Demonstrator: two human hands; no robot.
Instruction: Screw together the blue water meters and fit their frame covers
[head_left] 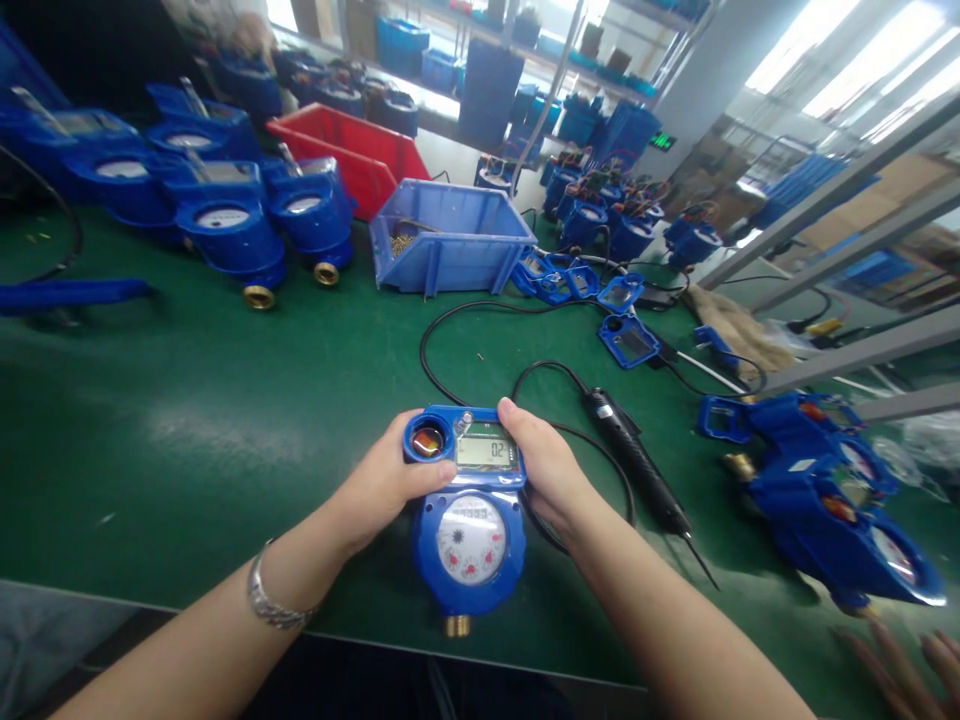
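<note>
A blue water meter (469,520) lies on the green mat near the table's front edge, its round dial towards me and a small lit display at its top. My left hand (386,485) grips its left side, thumb laid across the body under the round blue socket. My right hand (547,470) clasps the right side, thumb tip on the display housing's upper edge. A silver bracelet sits on my left wrist.
A black electric screwdriver (637,465) with its cable lies just right of my hands. A blue bin (450,240) of small brass parts and a red bin (341,150) stand behind. Blue meters are grouped far left (225,225) and right (825,490). Loose blue covers (630,340) lie mid-right. Another person's fingertips (915,670) show bottom right.
</note>
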